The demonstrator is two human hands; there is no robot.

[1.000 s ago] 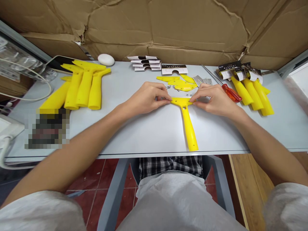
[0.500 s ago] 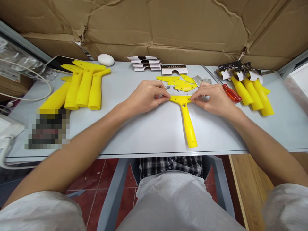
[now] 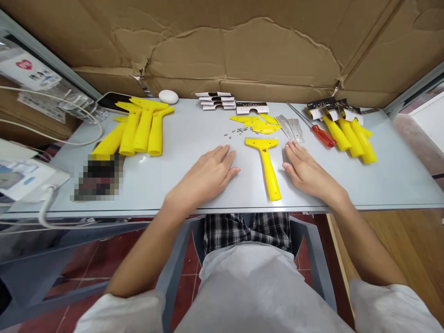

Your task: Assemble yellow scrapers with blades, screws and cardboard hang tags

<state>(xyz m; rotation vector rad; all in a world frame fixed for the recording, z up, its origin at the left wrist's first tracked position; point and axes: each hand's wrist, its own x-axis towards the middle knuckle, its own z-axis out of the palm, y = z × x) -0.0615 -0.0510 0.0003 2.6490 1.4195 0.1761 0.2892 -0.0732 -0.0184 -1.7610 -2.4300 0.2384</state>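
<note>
A yellow scraper handle (image 3: 268, 171) lies on the grey table between my hands, its wide head pointing away from me. My left hand (image 3: 211, 173) rests flat on the tabletop to its left, fingers stretched and holding nothing. To its right my right hand (image 3: 303, 169) also lies flat and empty, its fingertips close to the thin metal blades (image 3: 290, 127). Beyond the handle are flat yellow cover pieces (image 3: 262, 126) and several small screws (image 3: 239, 131). Neither hand touches the handle.
Several yellow handles (image 3: 140, 132) stand grouped at the left. A red screwdriver (image 3: 323, 135) lies beside carded scrapers (image 3: 348, 132) at the right. Folded cards (image 3: 217, 100) and a white oval object (image 3: 168, 96) sit toward the cardboard (image 3: 243, 51) at the back.
Both hands have let go of the handle's head, drawn back toward me and spread flat on the table. The handle stays lying there, and the view has shifted slightly.
</note>
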